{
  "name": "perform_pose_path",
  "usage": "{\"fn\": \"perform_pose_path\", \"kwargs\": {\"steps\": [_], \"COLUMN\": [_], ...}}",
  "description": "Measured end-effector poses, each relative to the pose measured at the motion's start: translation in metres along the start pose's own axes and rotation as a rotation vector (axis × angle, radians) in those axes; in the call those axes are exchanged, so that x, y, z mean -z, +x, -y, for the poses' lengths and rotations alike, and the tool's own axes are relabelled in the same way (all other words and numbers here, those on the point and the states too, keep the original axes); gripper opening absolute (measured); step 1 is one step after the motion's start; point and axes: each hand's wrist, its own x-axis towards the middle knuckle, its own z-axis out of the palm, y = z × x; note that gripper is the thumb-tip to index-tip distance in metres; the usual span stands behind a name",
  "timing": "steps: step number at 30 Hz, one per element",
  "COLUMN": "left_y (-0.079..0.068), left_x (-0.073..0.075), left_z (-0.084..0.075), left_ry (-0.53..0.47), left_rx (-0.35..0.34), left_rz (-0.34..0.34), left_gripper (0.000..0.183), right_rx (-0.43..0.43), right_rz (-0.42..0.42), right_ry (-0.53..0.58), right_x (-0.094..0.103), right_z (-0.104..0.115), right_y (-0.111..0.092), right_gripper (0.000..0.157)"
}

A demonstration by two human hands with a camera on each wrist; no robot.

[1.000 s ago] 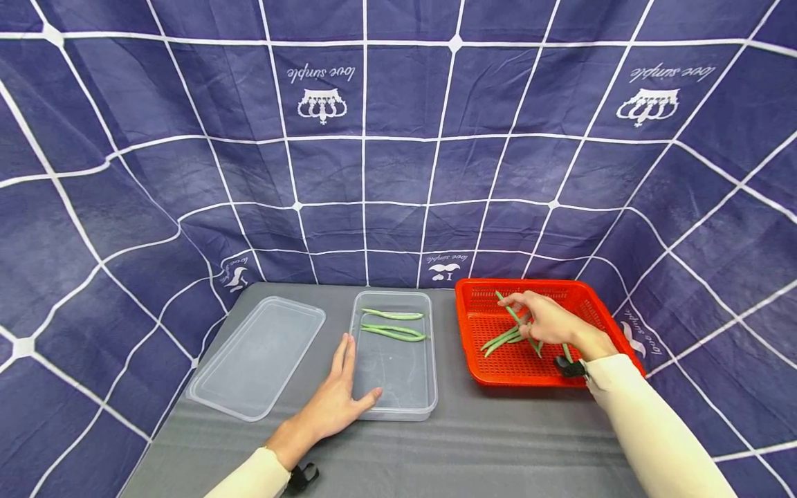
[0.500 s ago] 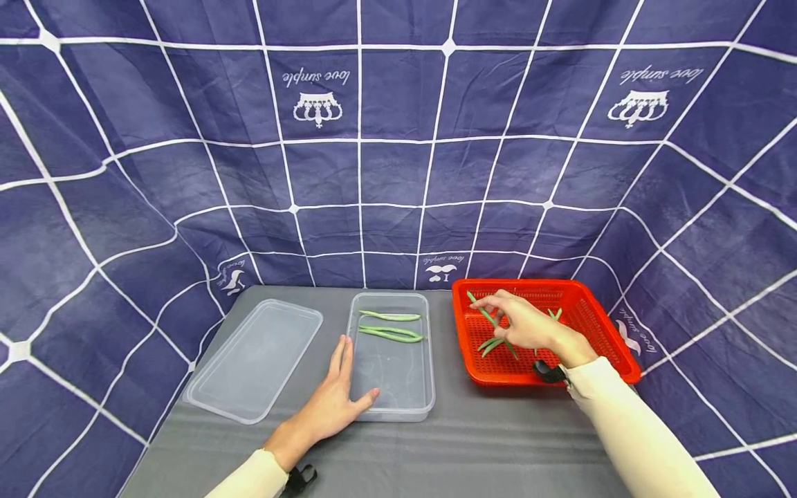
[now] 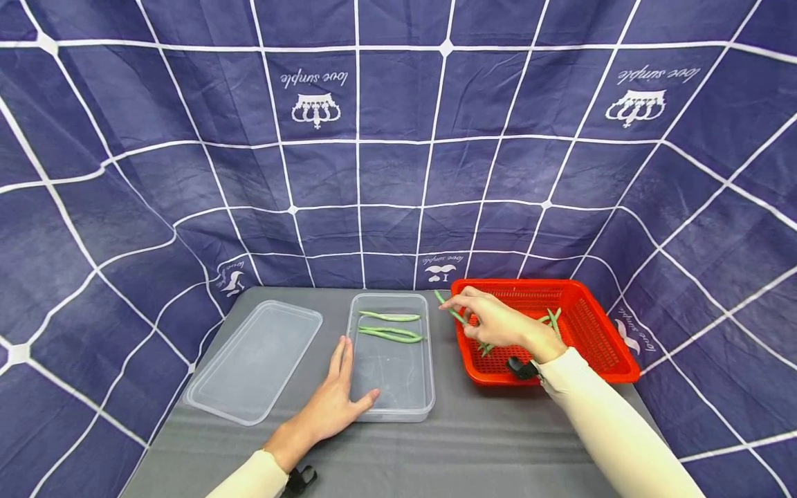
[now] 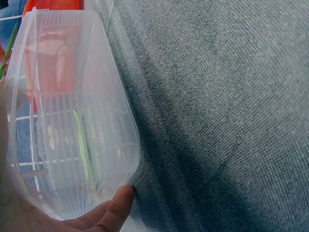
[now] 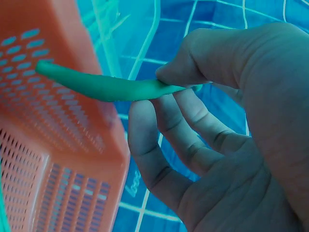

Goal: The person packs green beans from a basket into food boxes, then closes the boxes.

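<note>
My right hand [image 3: 492, 319] pinches a green bean [image 5: 96, 86] between thumb and fingertips, over the left rim of the red basket [image 3: 585, 325]. The bean's far end [image 3: 439, 297] pokes out past that rim toward the clear plastic box [image 3: 392, 380]. My left hand [image 3: 336, 398] rests along the box's left side and near corner, fingers straight and thumb over the front edge. In the left wrist view, fingers [image 4: 118, 208] touch the wall of the box. Several green beans [image 3: 391, 333] lie crosswise in the far half of the box.
Several more green beans [image 3: 553, 319] lie in the red basket, partly hidden by my right hand. A clear flat lid [image 3: 255, 363] lies on the grey tabletop [image 3: 473, 443] left of the box. Blue checked cloth [image 3: 398, 173] stands behind and at both sides.
My right hand has carried the pinched bean leftward from the middle of the basket to its left rim. The left hand stays against the box.
</note>
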Motion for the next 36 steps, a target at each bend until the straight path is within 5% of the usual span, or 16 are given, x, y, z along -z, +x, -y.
{"fn": "perform_pose_path", "kwargs": {"steps": [20,36], "left_y": [-0.002,-0.001], "left_x": [-0.002,0.002], "left_z": [0.001,0.0], "left_ry": [-0.018,-0.015], "left_rx": [-0.013,-0.02], "left_rz": [-0.002,-0.001], "left_gripper": [0.125,0.124], "right_rx": [0.145,0.129], "right_rz": [0.089,0.161], "right_ry": [0.042,0.044], "right_x": [-0.036,-0.068], "right_z": [0.038,0.06], "right_y": [0.067,0.11], "right_gripper": [0.051,0.051]}}
